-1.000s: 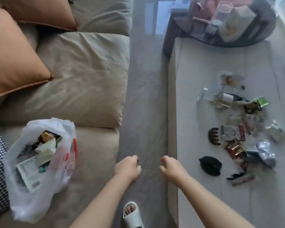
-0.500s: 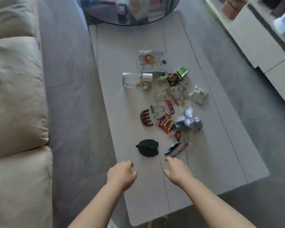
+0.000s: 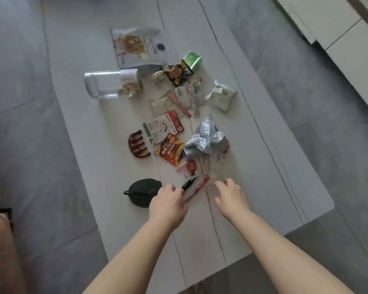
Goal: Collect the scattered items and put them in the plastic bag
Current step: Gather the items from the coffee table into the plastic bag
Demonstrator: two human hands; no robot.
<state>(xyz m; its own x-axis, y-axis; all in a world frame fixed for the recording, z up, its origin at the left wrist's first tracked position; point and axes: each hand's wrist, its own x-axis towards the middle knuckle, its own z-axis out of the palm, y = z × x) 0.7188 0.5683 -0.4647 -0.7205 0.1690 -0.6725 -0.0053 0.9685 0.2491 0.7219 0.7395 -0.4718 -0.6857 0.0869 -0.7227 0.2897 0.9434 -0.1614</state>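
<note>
Hands low over the near half of the table (image 3: pixel 263 187). Left hand (image 3: pixel 168 203) knuckles-up, fingers curled down by the black-handled clipper (image 3: pixel 187 184) and the slim pink stick (image 3: pixel 197 187); cannot tell whether pinching either. Right hand (image 3: pixel 232 196) loose, fingers spread and relaxed, holding nothing, just past the stick at 3 o'clock. Bare pale tabletop at 3 and 6 o'clock of both hands, near edge well behind the wrists, right edge well apart. Dark round pouch (image 3: pixel 141 192), matte, touching the left hand's 9 o'clock side. At 12 o'clock, crowding: small red charm (image 3: pixel 191 166), glossy red-orange packet (image 3: pixel 170 151), crumpled silver foil bag (image 3: pixel 204 141), red-and-white card (image 3: pixel 164 128). Brown claw hair clip (image 3: pixel 137 145), smooth and toothed, at 11 o'clock. Farther on, pink-and-white sachets (image 3: pixel 185 96), crumpled white wrapper (image 3: pixel 221 96), clear plastic jar (image 3: pixel 108 85) lying on its side, green packet (image 3: pixel 192 61), flat white snack pouch (image 3: pixel 140 47) at the far end. Plastic bag out of frame. Grey floor tiles (image 3: pixel 30 124) either side, pale cabinet (image 3: pixel 338 28) at 1 o'clock.
</note>
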